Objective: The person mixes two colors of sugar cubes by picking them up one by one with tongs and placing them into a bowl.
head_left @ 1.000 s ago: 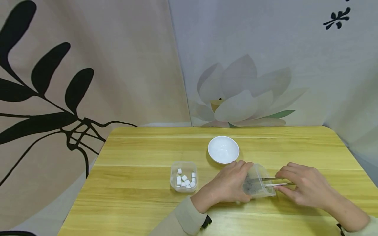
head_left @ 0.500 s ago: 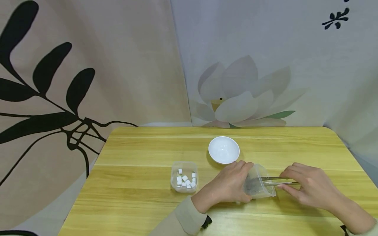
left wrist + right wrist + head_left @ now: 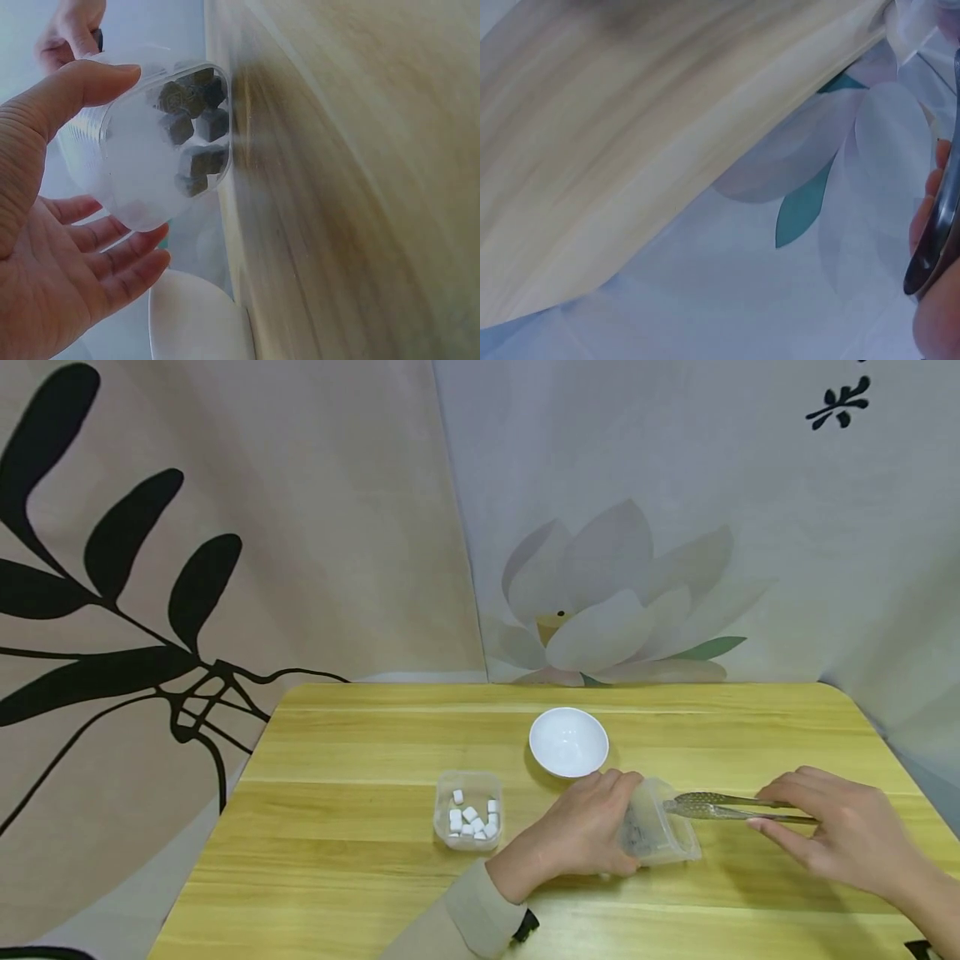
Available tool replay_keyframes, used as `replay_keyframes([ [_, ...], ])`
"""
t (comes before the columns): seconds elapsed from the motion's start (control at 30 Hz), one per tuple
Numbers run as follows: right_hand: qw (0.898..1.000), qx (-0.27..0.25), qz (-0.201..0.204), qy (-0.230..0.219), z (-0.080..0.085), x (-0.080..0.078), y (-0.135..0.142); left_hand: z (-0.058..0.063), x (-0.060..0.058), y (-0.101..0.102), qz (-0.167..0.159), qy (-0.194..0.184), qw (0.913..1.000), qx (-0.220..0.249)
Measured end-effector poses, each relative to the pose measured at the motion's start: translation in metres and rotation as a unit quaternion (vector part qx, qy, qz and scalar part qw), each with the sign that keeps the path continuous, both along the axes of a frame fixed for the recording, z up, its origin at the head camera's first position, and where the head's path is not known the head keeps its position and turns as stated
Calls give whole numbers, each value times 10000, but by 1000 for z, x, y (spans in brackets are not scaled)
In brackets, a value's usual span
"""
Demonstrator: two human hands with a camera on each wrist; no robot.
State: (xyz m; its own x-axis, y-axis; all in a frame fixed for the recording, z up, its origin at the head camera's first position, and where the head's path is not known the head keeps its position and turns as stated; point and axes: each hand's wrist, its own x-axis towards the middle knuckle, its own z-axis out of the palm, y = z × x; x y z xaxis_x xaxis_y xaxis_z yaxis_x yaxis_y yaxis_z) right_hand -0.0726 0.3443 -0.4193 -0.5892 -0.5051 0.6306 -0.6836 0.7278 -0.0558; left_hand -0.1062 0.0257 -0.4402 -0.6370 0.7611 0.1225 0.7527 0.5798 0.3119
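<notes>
My left hand (image 3: pixel 581 827) grips a clear plastic container (image 3: pixel 667 818) tipped on its side, its mouth facing right. Several dark grey cubes (image 3: pixel 180 127) show through its base in the left wrist view. There, the thumb lies along one side of the tub and the fingers along the other. My right hand (image 3: pixel 847 827) holds metal tongs (image 3: pixel 735 810) between thumb and fingers, the textured tips close together right at the container's mouth. Nothing shows clearly between those tips. In the right wrist view, only the tongs' rounded end (image 3: pixel 930 255) and some fingers appear.
Behind the left hand stands a white bowl (image 3: pixel 567 739). A second clear square container (image 3: pixel 442 783), left of the left forearm, holds several white cubes (image 3: pixel 469 814). The wooden table (image 3: pixel 337 843) ends at a printed curtain (image 3: pixel 360 527) at the back.
The right hand has moved right, drawing the tongs out from deep inside the tipped container to its mouth. The tongs' tips have come closer together. The left hand and its container stay put.
</notes>
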Motion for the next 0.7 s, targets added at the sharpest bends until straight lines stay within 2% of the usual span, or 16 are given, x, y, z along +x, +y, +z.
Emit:
replay_keyframes([
  [0.3, 9993, -185, -46, 325, 21, -18, 2, 1, 0, -1, 68, -9, 10000, -48],
  [0.5, 9990, -220, -31, 382, 34, -42, -11, 0, 1, 0, 55, 44, 10000, -63],
  [0.7, 9992, -226, 136, 298, 31, -68, -34, 1, 1, 1, 73, 126, 9998, -158],
])
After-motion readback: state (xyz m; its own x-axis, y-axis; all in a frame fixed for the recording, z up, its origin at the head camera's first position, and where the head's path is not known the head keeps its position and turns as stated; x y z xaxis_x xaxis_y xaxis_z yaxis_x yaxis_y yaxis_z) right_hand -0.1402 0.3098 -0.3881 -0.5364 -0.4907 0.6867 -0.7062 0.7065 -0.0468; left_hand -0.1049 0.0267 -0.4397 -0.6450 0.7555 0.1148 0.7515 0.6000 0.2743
